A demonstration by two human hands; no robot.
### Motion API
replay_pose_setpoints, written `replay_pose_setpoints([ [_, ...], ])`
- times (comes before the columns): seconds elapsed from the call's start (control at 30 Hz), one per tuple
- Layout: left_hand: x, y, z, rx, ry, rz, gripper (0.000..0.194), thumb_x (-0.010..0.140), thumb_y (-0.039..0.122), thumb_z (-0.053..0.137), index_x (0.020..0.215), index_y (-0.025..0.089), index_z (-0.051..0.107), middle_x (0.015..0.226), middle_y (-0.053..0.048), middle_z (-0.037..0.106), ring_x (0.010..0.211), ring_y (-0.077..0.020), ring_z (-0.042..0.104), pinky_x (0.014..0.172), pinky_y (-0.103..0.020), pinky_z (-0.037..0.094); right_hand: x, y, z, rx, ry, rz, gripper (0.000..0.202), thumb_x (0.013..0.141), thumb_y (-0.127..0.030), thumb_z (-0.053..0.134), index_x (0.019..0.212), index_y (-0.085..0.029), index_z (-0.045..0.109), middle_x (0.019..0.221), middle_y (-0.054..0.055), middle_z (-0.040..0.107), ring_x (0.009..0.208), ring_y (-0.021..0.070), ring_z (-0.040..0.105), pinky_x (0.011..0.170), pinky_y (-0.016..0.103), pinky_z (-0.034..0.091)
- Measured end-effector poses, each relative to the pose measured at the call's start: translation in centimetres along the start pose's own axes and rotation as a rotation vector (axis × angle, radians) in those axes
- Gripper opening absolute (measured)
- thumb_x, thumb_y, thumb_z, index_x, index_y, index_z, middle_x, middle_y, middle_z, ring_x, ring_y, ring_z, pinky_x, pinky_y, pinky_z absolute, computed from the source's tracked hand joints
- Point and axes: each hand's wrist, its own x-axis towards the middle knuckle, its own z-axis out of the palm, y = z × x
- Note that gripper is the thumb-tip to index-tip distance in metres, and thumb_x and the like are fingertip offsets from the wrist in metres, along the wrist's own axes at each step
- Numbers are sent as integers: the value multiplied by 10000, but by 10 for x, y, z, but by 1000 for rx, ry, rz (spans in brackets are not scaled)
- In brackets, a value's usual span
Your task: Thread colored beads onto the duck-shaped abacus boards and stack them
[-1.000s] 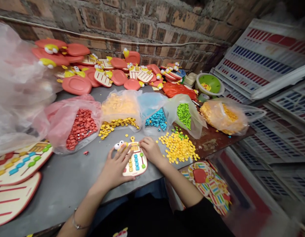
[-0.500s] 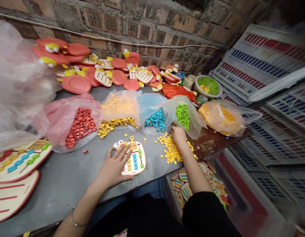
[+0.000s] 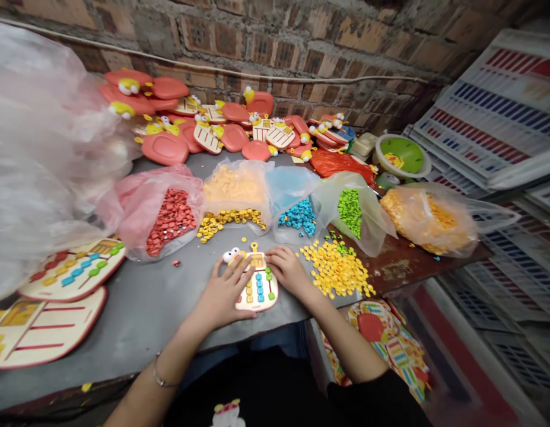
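A cream toy bead board [image 3: 264,300] with a yellow big-eyed head lies on the grey tabletop in front of me. Rows of yellow, blue and green beads sit on it. Across its left side, my left hand [image 3: 219,296] holds it, fingers over the head end and thumb along the near edge. My right hand [image 3: 288,270] has its fingers bent together at the board's upper right, by the green beads; whatever is between the fingertips is hidden. Just right of that hand is a loose pile of yellow beads [image 3: 341,270], with some green ones at its far edge.
Behind the board stand open bags of red beads [image 3: 170,219], gold beads [image 3: 230,219], blue beads [image 3: 298,216] and green beads [image 3: 349,212]. A tied bag of orange-yellow pieces [image 3: 428,219] is farther right. Red-backed boards [image 3: 165,147] pile along the brick wall; two boards [image 3: 56,332] lie left.
My right hand has moved left from the bead pile to the board's upper right. Green beads now show at the pile's far edge. My left hand stays on the board; the view has shifted.
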Motion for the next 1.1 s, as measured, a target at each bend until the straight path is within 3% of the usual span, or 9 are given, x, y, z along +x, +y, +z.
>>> replay_pose_setpoints([
  [0.1,-1,0,0,-2,1,-3,982,746,820,465,1500,210,313,1576,-112,254,1462,-338,140,1152,-528,-16,-1,1,1,41,-3,-1,136,897,-147,557,887,-208,677,960,80,695,959,230,594,860,407,498],
  [0.3,-1,-1,3,-24,11,0,1000,745,832,445,1507,203,289,1577,-114,252,1468,-318,128,1154,-522,-49,-5,1,9,210,140,116,95,901,-193,570,872,-212,658,940,65,714,894,211,654,834,381,524],
  [0.47,-1,-2,3,-36,13,-2,1001,744,836,443,1506,204,292,1570,-120,268,1466,-328,132,1152,-533,-34,-6,2,6,63,141,82,138,908,-193,558,832,-221,670,954,67,720,974,243,583,892,442,485],
  [0.67,-1,-1,2,-36,11,-9,990,742,824,466,1501,207,309,1568,-119,276,1465,-341,126,1152,-545,-6,-3,6,8,38,127,83,170,899,-159,544,816,-220,679,942,64,709,946,236,563,862,421,484],
  [0.83,0,-1,2,-37,6,-11,982,744,833,449,1498,219,316,1580,-102,242,1464,-329,141,1153,-522,-44,2,-4,-5,16,-25,24,159,878,-149,555,790,-211,671,925,67,704,947,242,555,883,427,467],
  [0.9,0,-1,2,-36,-4,-6,981,747,831,448,1498,214,314,1582,-99,228,1464,-325,145,1150,-517,-67,0,-7,-17,100,-158,-17,130,877,-166,571,798,-211,665,882,49,702,918,224,581,878,403,475],
  [0.97,0,-2,2,-35,-6,-2,991,747,832,448,1499,202,311,1584,-103,216,1464,-328,143,1148,-521,-75,-2,-4,-28,205,-212,-6,112,891,-187,568,842,-212,665,873,35,698,887,199,612,862,369,489],
  [1.1,0,-2,3,-34,9,1,999,748,837,434,1507,202,291,1582,-110,228,1466,-330,138,1151,-526,-65,3,22,-32,105,-13,150,165,907,-167,524,953,-193,680,951,70,675,914,205,625,837,361,500],
])
